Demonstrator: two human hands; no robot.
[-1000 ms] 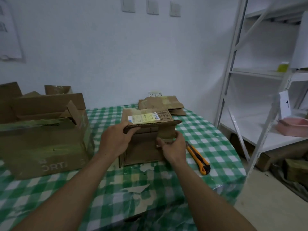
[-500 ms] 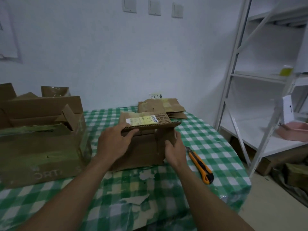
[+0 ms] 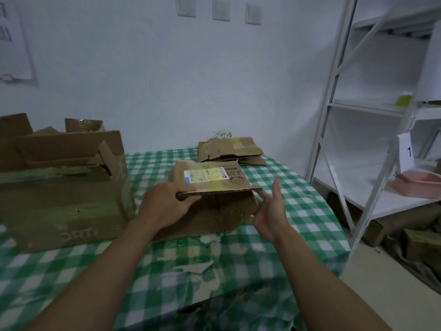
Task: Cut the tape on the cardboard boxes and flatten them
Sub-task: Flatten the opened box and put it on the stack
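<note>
Two hands meet the small box [image 3: 222, 211]: the left hand [image 3: 167, 204] grips its top flap, the right hand [image 3: 269, 216] spreads loose beside it.

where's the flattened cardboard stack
Head view, right of centre: the flattened cardboard stack lies on the table by the wall, just behind the labelled box.

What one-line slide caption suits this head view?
Left hand grips the small labelled box on the checked tablecloth; right hand open beside it.
</note>
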